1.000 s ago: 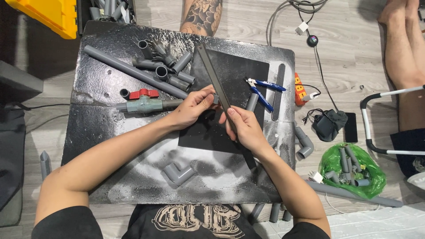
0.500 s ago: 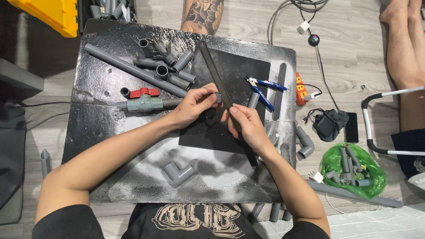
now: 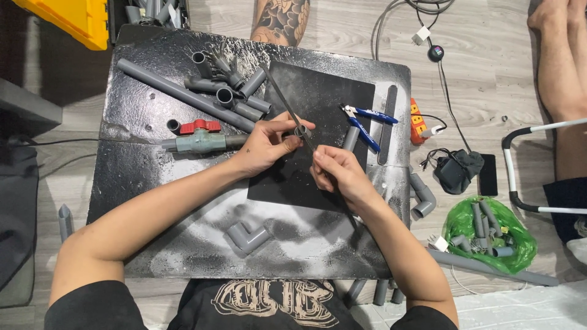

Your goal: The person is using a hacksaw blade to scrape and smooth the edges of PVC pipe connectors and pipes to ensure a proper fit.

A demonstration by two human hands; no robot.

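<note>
My left hand (image 3: 264, 148) pinches a short grey pipe ring (image 3: 301, 131) over the black mat (image 3: 330, 91) in the middle of the board. My right hand (image 3: 340, 175) grips a long thin metal file (image 3: 282, 96) near its lower end. The file runs diagonally from the upper left, past the ring, down under my right hand. It lies against the ring at my left fingertips. Both hands sit close together, fingers closed on what they hold.
On the black board (image 3: 147, 183) lie a long grey pipe (image 3: 183, 91), a valve with a red handle (image 3: 199, 137), several grey fittings (image 3: 235, 85), an elbow (image 3: 247, 237) and blue-handled pliers (image 3: 370, 119). A green bag of fittings (image 3: 489, 229) and another person's legs (image 3: 559, 67) are to the right.
Both hands stay almost in place. The file has shifted slightly along its length against the ring and now shows a narrower side.
</note>
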